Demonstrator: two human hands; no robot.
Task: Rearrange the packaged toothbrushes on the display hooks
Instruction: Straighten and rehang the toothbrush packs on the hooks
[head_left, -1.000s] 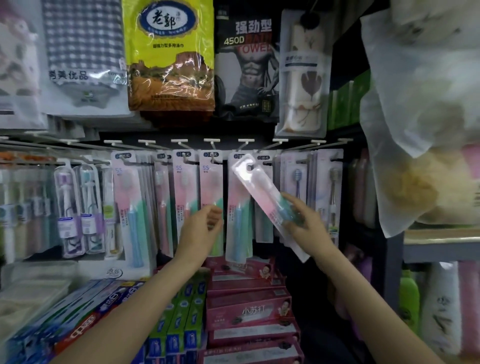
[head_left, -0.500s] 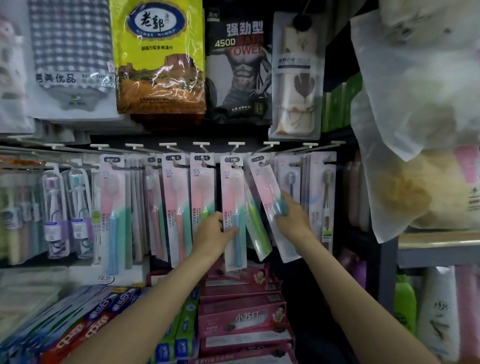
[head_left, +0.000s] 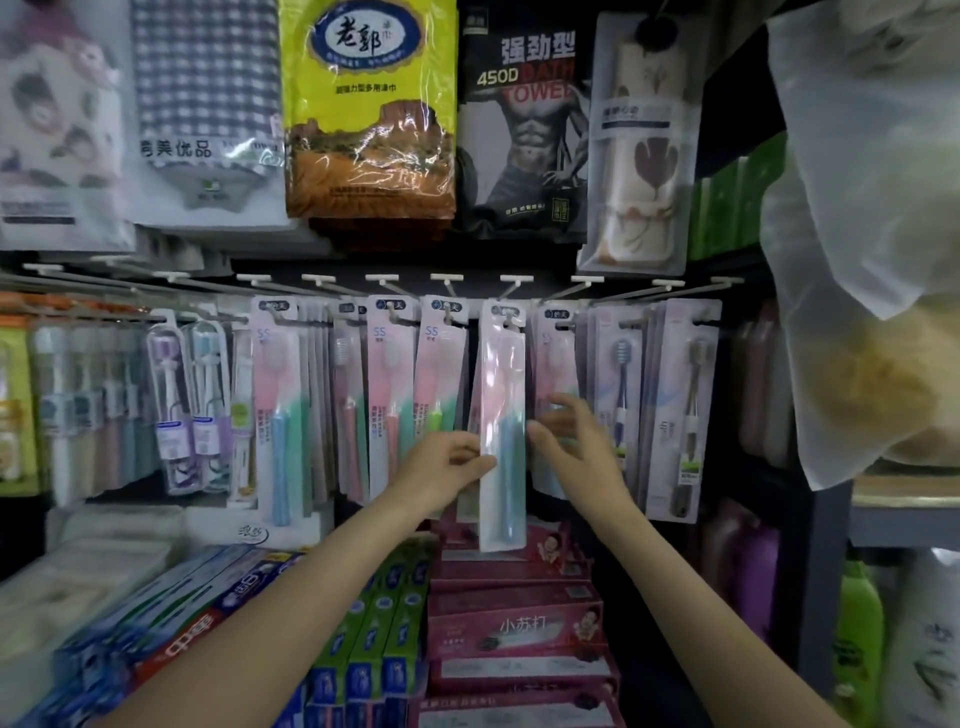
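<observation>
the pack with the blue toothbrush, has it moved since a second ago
Yes. The blue toothbrush pack was tilted in the right hand, off the rack; now it hangs upright from the hook, pinched by the left hand.

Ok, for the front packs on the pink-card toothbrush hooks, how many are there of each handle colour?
Blue handle: 2
Pink handle: 2
Green handle: 1
Handle hidden behind the right hand: 1 pack
Total: 6
</observation>
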